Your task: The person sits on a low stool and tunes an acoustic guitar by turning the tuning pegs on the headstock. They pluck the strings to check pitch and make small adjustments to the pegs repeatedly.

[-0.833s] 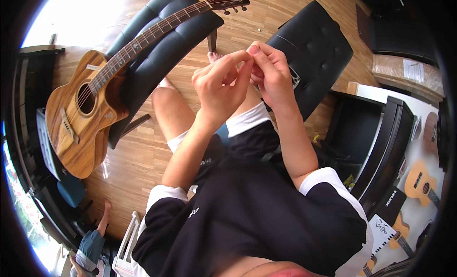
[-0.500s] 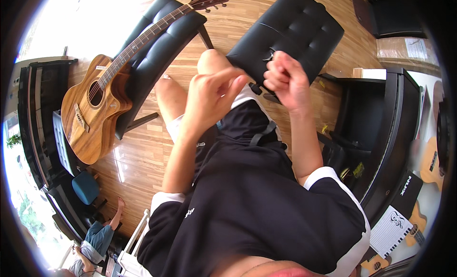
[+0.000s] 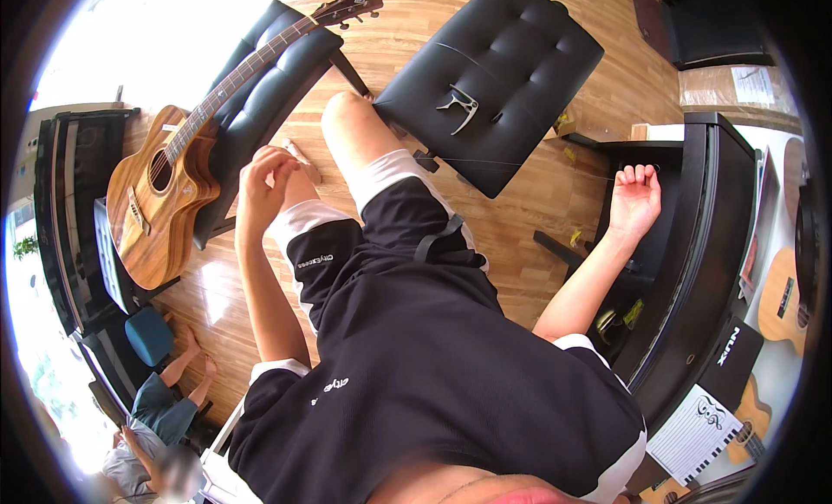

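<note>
Right hand (image 3: 635, 201): Raised palm up at the right of the head view, before a black cabinet (image 3: 715, 157) — fingers curled toward the palm, though whether they pinch the line is too fine to tell.
Left hand (image 3: 264, 188): Poised above a bare leg, between the guitar and the stool, fingers bent inward and thumb close by; nothing shows in the grip, but a fine strand could not be ruled out.
Thin line (image 3: 481, 162): Probably a string, it stretches from the near part of the stool (image 3: 555, 45) toward the right hand, partly lost against the floor.
Metal clamp (image 3: 465, 110): Silvery, it lies on the stool, 1 of 2 tufted black seats in view, with neither of the 2 hands touching it.
Snag risk: Pulled tight, the line could catch on the stool's edge or whip free, the likely cause being a loose hold.
Topple risk: A stray elbow or a bumped bench (image 3: 282, 84) might dislodge the guitar (image 3: 147, 196) — its neck slants across the seat, with no hand steadying it.
Wrapped package (image 3: 706, 90): Brown under shiny wrapping, a pale label on its side, contents hidden; no other container's contents can be made out.
</note>
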`<state>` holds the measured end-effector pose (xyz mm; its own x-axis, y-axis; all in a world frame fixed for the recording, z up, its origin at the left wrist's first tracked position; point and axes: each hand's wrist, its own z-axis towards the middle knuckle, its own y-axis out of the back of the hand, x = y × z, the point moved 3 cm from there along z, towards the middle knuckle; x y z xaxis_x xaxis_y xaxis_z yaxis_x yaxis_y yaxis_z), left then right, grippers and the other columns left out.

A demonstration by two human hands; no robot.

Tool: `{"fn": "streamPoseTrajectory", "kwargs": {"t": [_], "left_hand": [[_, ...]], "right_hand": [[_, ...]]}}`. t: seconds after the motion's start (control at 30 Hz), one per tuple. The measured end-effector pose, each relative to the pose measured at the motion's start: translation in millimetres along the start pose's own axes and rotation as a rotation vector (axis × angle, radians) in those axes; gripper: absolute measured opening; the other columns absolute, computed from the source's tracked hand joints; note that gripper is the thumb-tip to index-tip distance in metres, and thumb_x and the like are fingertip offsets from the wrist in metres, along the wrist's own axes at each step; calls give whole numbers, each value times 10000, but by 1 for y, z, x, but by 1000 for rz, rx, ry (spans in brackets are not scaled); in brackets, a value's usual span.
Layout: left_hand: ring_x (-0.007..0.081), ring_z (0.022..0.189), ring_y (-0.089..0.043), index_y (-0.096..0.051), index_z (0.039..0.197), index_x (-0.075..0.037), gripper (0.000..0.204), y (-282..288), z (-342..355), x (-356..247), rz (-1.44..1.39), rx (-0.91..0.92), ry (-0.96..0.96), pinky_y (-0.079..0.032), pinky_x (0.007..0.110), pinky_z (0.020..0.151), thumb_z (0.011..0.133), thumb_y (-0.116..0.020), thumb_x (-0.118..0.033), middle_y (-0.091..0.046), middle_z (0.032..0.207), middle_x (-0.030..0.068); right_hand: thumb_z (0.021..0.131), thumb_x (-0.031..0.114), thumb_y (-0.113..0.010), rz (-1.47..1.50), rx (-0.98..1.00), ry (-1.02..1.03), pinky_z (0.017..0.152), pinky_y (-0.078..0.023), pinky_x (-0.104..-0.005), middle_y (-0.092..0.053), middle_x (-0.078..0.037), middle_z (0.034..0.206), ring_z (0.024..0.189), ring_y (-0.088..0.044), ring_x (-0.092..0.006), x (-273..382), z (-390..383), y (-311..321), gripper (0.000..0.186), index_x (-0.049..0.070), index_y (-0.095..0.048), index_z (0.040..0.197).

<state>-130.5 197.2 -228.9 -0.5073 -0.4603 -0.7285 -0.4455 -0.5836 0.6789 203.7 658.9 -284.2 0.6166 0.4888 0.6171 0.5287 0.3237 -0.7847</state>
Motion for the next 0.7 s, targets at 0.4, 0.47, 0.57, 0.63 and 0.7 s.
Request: {"fn": "streamPoseTrajectory", "kwargs": {"t": [0.4,0.47,0.57,0.63,0.7], "left_hand": [[336,755,-661,-712,867,-63,171,-83,160,12,243,-321,-14,-522,418,694,867,-606,-198,-668,783,171],[351,770,-672,-725,874,-86,189,-118,207,13,273,-276,10,-532,439,701,869,-605,-232,-677,786,175],[374,792,-688,-743,884,-119,216,-177,267,15,363,-145,-6,-548,469,711,873,-605,-284,-692,791,181],[372,802,-692,-733,866,-102,208,-199,287,29,448,-51,-57,-551,464,713,868,-600,-261,-694,807,190],[369,810,-696,-723,851,-90,189,-216,302,46,522,10,-89,-554,460,716,858,-595,-229,-697,824,192]], "right_hand": [[922,124,-658,520,-461,-23,634,-546,-257,-664,-70,840,711,-599,-163,-32,41,185,137,3,-645,985],[937,157,-635,656,-509,-26,640,-558,-266,-674,-71,826,722,-627,-172,-53,41,210,145,12,-648,932],[956,197,-606,791,-529,-42,652,-583,-288,-681,-74,802,729,-655,-179,-74,42,246,185,27,-649,896],[966,211,-594,780,-580,-90,652,-590,-294,-683,-78,791,734,-664,-183,-111,35,243,201,32,-649,893],[953,166,-611,723,-645,-112,674,-597,-306,-681,-93,814,719,-659,-206,-139,29,244,157,24,-647,898]]}}
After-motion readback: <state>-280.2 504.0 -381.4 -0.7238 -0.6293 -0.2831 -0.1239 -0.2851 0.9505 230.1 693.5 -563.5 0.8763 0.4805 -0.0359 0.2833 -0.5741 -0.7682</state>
